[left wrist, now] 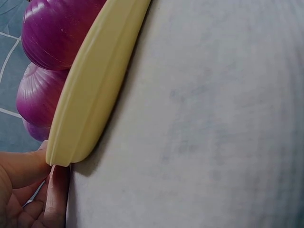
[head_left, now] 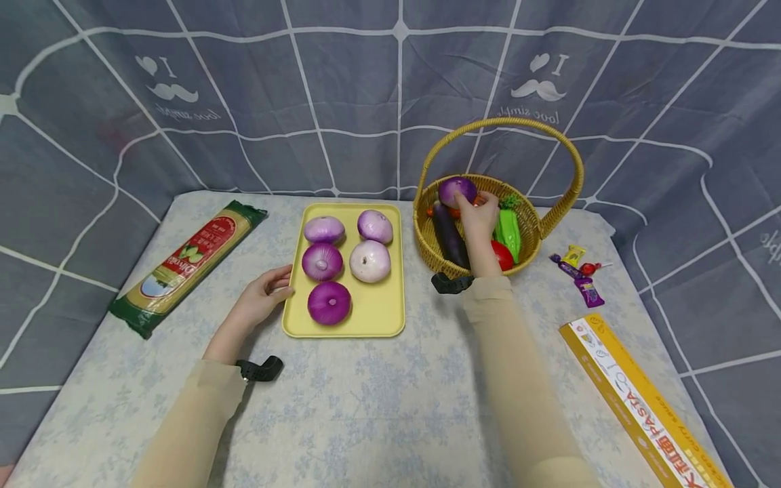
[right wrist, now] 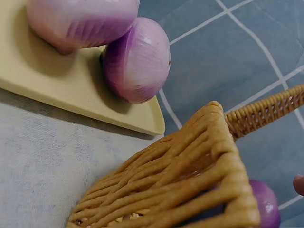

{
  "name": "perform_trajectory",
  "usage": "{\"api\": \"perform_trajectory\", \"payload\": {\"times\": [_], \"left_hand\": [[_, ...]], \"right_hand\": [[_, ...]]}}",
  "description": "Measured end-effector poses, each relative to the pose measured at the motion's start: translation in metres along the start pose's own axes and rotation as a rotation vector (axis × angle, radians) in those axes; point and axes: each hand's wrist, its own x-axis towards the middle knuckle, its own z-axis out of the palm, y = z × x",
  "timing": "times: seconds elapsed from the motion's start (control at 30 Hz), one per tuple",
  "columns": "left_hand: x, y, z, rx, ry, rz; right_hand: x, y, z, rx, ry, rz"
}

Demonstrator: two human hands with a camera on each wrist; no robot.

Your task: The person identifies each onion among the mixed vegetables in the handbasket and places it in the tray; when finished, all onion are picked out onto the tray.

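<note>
The sleeves sit closest to the camera, and from there the right hand (head_left: 478,218) reaches into the wicker basket (head_left: 427,234) with its grip closed around a purple onion (head_left: 457,190) at the basket's back-left rim. That onion sits just above the dark eggplant (head_left: 450,237), with a green vegetable (head_left: 508,234) and something red toward the basket's right side.

To my eye, the onion wants lifting straight up, clear of the rim and away from the handle arching overhead, before it swings left. It's smooth and round, so I'd keep the fingers wrapped well around it.

Left of the basket, the yellow tray (head_left: 390,318) holds five onions already. The left hand (head_left: 264,298) rests at the tray's far left edge, fingers relaxed and touching its rim, which should stop it sliding on the counter (head_left: 378,407).
</note>
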Motion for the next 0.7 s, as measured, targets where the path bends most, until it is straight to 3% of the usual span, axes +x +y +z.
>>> {"api": "perform_trajectory", "payload": {"times": [0.17, 0.7], "left_hand": [[0.0, 0.0, 0.0, 0.008, 0.001, -0.004], [0.0, -0.001, 0.001, 0.003, 0.014, 0.008]], "right_hand": [[0.004, 0.0, 0.007, -0.008, -0.013, 0.075], [0.016, 0.009, 0.02, -0.002, -0.042, 0.073]]}}
